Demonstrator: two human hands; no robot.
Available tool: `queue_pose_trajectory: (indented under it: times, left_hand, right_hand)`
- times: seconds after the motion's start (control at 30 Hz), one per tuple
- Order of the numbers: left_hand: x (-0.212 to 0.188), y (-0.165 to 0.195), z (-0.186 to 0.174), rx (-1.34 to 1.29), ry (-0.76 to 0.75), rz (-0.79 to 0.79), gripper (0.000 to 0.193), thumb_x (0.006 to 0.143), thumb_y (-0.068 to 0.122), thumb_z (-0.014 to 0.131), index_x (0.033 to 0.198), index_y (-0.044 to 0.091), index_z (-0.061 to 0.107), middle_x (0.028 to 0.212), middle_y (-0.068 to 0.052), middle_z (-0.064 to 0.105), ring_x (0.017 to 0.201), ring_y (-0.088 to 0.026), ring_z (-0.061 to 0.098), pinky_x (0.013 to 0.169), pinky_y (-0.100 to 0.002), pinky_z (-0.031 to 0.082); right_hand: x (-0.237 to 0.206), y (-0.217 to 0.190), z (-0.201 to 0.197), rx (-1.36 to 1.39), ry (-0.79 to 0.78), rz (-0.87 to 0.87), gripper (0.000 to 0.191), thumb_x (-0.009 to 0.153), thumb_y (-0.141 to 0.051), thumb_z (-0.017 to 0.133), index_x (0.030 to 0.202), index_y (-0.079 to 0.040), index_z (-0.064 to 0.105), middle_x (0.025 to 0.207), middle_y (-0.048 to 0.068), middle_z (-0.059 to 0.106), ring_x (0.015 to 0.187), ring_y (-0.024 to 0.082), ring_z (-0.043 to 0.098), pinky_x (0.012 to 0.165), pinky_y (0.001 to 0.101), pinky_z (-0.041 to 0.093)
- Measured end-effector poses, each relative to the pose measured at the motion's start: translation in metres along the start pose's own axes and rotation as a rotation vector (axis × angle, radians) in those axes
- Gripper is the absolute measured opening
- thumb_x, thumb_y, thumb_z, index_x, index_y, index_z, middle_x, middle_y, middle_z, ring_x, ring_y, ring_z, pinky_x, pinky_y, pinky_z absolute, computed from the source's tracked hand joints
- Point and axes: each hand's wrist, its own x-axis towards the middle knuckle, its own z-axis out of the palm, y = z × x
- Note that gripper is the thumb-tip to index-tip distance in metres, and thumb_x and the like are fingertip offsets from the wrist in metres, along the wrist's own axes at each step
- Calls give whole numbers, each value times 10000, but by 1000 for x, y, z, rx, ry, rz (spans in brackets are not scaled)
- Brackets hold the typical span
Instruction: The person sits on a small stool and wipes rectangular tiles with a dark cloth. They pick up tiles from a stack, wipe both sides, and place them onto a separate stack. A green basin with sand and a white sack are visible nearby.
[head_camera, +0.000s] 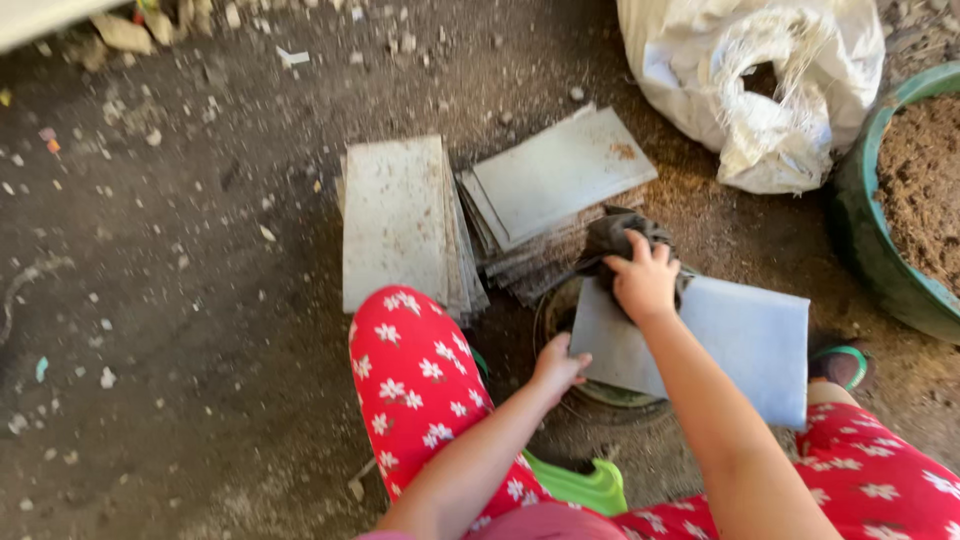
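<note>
The right hand (643, 283) presses a dark rag (615, 238) onto a grey sheet (740, 345) lying across a round basin (560, 300), its grip bunched on the cloth. The left hand (556, 365) pinches the sheet's near edge; a hard wipe could tip it into the dirt.

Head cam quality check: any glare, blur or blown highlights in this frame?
Head view: the white sack at top right is sunlit and nearly blown out; the dirt floor sits in duller, even shade. The right hand with its dark cloth looks slightly soft, as does the left hand. The stacked grey sheets show a mild sheen, no hard glare.
</note>
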Motion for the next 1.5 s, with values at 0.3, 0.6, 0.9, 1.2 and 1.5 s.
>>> queue_pose_trajectory:
  times: [0.3, 0.6, 0.9, 1.2, 1.5]
  left_hand:
    - [1, -10, 4, -154, 34, -52, 287, 967, 50, 544, 1254, 49, 567, 1159, -140, 684, 976, -296, 705, 735, -417, 622]
    - [-17, -12, 10, -133, -26, -96, 276, 1024, 145, 560, 1295, 92, 548, 1217, -73, 703, 1069, -235, 704, 860, -407, 598]
    - [-45, -11, 5, -160, 35, -187, 289, 1004, 167, 599, 1286, 148, 541, 1208, -44, 657, 1049, -284, 689, 859, -480, 611]
    - [-35, 17, -19, -251, 148, -147, 384, 1070, 379, 490, 1381, 157, 526, 1299, -57, 633, 1105, -238, 653, 923, -508, 553]
    - [3, 27, -17, -301, 181, 119, 419, 1084, 316, 516, 1288, -24, 651, 1184, -109, 672, 1052, -205, 586, 923, -360, 469]
  right_hand:
    - [-66, -63, 13, 17, 113, 19, 255, 804, -177, 688, 981, -316, 808, 1489, 65, 488, 1245, 420, 478, 960, 610, 412]
    - [-99, 27, -28, 27, 271, 136, 356, 789, -151, 695, 1052, -358, 815, 1459, 69, 512, 1193, 403, 504, 886, 554, 439]
    - [11, -4, -66, 699, 528, 431, 355, 834, -33, 584, 1033, -225, 807, 1397, 143, 501, 1263, 399, 509, 1067, 481, 430]
    - [-21, 20, -96, 882, 372, 289, 280, 920, -64, 503, 1019, -84, 765, 1364, 204, 518, 1276, 388, 529, 1124, 419, 403]
    - [-119, -70, -24, 147, 214, 113, 332, 634, -437, 836, 852, -190, 798, 1368, 101, 590, 1171, 416, 542, 909, 575, 438]
